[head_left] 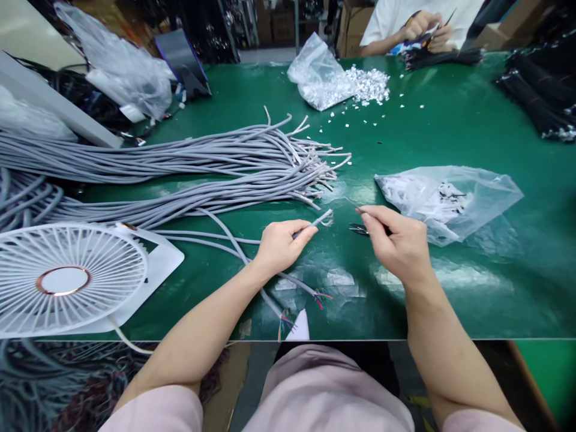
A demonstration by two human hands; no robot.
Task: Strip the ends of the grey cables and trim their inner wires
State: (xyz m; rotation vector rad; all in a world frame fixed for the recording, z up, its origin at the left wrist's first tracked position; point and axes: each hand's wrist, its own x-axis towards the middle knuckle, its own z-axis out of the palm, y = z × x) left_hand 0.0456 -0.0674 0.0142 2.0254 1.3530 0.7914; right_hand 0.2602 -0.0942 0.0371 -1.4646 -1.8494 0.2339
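Note:
My left hand is closed around a grey cable, just behind its stripped end, where pale frayed strands stick out. To its right, my right hand pinches a thin pointed metal tool between thumb and fingers. Dark jaws of a small cutter show beneath that hand; whether the palm grips the cutter is hidden. A bundle of grey cables with pale stripped ends lies beyond my left hand. Nearer me, cable ends with coloured wires rest on the green table.
A white fan stands at the left. Plastic bags of small parts lie at the right and far middle, the latter beside a spilled pile. Across the table, a person's hands work near dark cables.

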